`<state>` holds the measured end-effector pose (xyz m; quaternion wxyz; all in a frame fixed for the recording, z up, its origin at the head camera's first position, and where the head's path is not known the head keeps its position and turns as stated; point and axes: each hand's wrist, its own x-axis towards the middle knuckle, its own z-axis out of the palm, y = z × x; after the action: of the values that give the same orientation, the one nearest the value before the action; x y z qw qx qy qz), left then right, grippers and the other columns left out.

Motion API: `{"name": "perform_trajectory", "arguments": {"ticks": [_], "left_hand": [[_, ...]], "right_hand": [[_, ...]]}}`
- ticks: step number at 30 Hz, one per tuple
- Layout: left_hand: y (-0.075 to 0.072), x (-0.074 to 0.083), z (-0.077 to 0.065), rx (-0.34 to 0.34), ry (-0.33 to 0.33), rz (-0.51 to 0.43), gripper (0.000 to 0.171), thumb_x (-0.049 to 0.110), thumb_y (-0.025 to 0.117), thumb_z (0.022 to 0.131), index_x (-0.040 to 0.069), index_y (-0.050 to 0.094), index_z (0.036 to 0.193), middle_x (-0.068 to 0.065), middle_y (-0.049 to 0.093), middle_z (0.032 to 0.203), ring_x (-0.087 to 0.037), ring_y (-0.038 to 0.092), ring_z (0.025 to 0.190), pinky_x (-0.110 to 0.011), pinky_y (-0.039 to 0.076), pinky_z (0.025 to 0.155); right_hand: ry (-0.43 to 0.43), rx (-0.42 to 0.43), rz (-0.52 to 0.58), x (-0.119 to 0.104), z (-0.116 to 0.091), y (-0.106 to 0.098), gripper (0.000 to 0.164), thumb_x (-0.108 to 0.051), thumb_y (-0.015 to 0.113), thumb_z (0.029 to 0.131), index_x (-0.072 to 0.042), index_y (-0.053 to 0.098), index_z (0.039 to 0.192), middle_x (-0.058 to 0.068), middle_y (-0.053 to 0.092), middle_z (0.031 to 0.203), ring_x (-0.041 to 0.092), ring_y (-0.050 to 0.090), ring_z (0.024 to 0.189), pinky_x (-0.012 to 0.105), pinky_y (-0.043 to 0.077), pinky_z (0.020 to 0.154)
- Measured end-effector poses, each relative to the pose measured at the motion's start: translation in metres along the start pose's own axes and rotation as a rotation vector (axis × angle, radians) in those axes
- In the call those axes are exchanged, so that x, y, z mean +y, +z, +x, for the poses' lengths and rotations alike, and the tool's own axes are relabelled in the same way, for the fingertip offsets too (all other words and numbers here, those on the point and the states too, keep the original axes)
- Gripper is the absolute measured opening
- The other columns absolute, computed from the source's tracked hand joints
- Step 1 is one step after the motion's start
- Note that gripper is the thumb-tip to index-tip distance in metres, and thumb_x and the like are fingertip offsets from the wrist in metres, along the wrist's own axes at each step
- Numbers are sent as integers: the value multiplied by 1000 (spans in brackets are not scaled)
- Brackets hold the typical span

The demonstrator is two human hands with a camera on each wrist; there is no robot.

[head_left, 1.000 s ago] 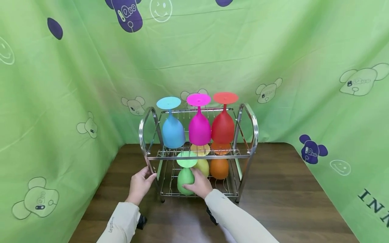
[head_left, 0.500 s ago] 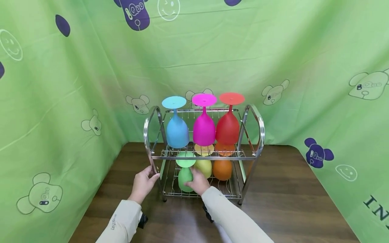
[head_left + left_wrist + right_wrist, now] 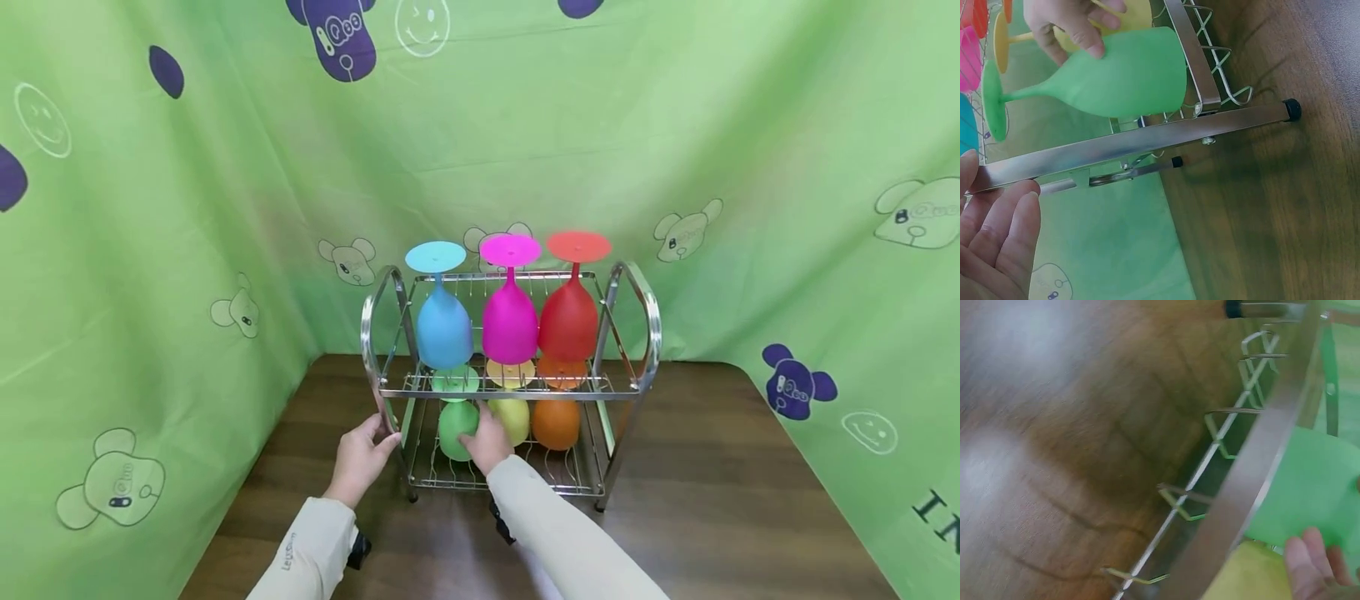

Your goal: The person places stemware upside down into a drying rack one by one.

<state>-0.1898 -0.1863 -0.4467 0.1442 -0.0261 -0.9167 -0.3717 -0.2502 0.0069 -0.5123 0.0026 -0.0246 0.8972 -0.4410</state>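
A green plastic wine glass (image 3: pixel 454 435) stands upside down at the left of the lower tier of a two-tier metal rack (image 3: pixel 517 396), its foot showing behind the upper tier's front bar. My right hand (image 3: pixel 489 443) reaches into the lower tier and grips the glass's bowl from the right. In the left wrist view its thumb and fingers lie on the green bowl (image 3: pixel 1132 75). My left hand (image 3: pixel 358 463) holds the rack's left front post (image 3: pixel 1110 147) between thumb and fingers.
Beside the green glass, yellow (image 3: pixel 509 419) and orange (image 3: pixel 556 425) glasses stand inverted. Blue (image 3: pixel 444 332), magenta (image 3: pixel 511 323) and red (image 3: pixel 568 323) ones stand inverted on the upper tier. The rack is on a wooden table (image 3: pixel 720 483), with a green printed cloth (image 3: pixel 570 150) behind.
My right hand has moved the green glass deeper into the lower tier, its foot passing back under the upper tier. My left hand stays on the post. The head view has shifted slightly.
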Motion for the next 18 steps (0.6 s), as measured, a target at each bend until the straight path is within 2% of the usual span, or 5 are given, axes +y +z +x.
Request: {"name": "perform_trajectory", "arguments": {"ticks": [5, 8, 14, 16, 18], "left_hand": [[4, -1, -3, -36, -19, -9, 8, 7, 72, 84, 5, 65, 86, -10, 73, 82, -12, 57, 63, -35, 47, 63], [6, -1, -4, -30, -21, -6, 9, 7, 73, 83, 6, 65, 85, -10, 73, 83, -14, 59, 64, -36, 48, 64], [5, -2, -4, -22, -18, -11, 8, 7, 72, 83, 5, 65, 86, -10, 74, 84, -14, 60, 65, -35, 48, 64], [6, -3, -5, -29, -30, -15, 8, 8, 72, 84, 7, 65, 87, -10, 74, 85, -12, 57, 61, -35, 47, 63], [5, -4, -6, -54, -44, -14, 8, 10, 72, 85, 8, 66, 89, -9, 74, 88, -11, 56, 60, -34, 47, 63]], "right_hand": [[80, -20, 49, 2, -1, -2, 82, -11, 76, 81, 12, 29, 144, 30, 65, 104, 40, 65, 90, 49, 53, 82], [71, -27, 97, 3, -2, -3, 80, -15, 73, 84, 14, 28, 143, 31, 63, 110, 42, 63, 98, 50, 53, 84], [-20, -51, 177, 2, -10, -5, 70, -15, 65, 90, 11, 30, 144, 33, 50, 132, 46, 52, 119, 55, 44, 98], [-77, -103, 166, 3, -15, -12, 66, -13, 63, 91, 10, 31, 144, 33, 44, 139, 45, 51, 120, 55, 42, 100], [-153, -181, 136, 3, -21, -24, 64, -11, 62, 91, 8, 32, 145, 32, 44, 140, 41, 57, 114, 53, 46, 97]]}}
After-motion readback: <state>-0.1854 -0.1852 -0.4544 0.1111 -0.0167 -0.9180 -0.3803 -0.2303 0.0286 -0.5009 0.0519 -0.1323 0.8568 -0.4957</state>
